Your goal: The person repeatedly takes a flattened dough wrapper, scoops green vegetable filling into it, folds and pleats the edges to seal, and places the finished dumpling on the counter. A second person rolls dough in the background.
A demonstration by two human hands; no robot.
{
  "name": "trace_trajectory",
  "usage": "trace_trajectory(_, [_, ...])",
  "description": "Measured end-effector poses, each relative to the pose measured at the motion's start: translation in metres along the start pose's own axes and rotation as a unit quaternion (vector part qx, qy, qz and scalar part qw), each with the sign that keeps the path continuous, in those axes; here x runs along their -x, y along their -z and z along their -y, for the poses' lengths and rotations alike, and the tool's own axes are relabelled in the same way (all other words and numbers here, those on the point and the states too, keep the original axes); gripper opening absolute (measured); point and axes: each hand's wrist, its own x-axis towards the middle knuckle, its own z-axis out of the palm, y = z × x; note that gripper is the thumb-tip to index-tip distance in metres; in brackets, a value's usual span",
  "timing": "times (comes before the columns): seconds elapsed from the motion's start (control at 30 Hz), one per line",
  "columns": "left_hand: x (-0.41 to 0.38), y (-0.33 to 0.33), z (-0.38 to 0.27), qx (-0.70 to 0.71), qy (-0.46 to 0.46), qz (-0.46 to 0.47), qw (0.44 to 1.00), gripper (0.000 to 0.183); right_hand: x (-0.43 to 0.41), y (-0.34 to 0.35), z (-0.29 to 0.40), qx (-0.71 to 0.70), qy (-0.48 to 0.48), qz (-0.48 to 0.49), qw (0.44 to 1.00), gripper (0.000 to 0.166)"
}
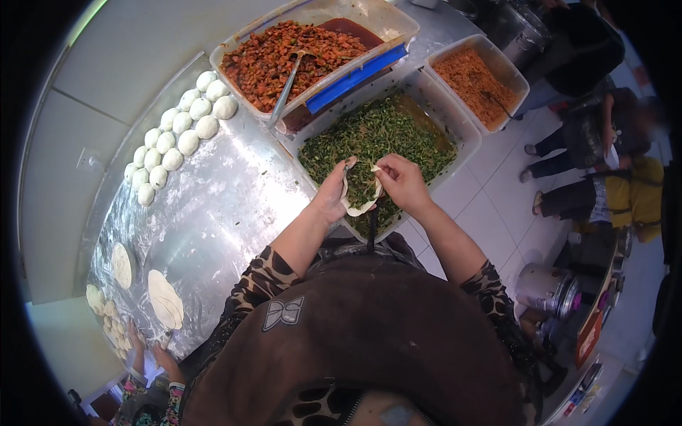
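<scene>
My left hand cups a round dough wrapper heaped with chopped green filling. On the wrapper's right edge, my right hand pinches the dough between thumb and fingers. Both hands are over the near part of a clear plastic tub of chopped greens with liquid in its far right corner. A dark handle stands against the tub's near wall below my hands; its lower end is hidden in the greens.
Left of the tubs, several filled buns sit in rows on a floured steel table. Flat wrappers lie near a co-worker's hands. A tub of red diced filling holds a ladle; an orange-filling tub stands right. People stand beyond.
</scene>
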Motion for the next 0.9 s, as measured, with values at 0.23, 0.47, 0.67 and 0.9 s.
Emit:
trace_trajectory(0.23, [0.001,-0.004,0.002,-0.123,-0.04,-0.081,0.988,0.03,-0.005,0.001,-0.001,-0.082,-0.129,0.016,0.988,0.009])
trace_trajectory(0.47, [-0.001,-0.001,0.001,-0.11,0.011,-0.075,0.991,0.032,-0.005,-0.002,0.019,-0.014,-0.033,0.008,0.999,0.008])
trace_trajectory(0.67, [-0.009,0.008,0.001,-0.061,0.007,-0.077,0.995,0.028,-0.003,-0.004,0.006,0.023,0.051,0.025,0.998,0.005])
trace_trajectory(0.9, [0.001,-0.008,0.001,-0.188,-0.075,-0.098,0.974,0.019,-0.004,-0.003,0.008,-0.122,-0.147,0.021,0.981,0.009])
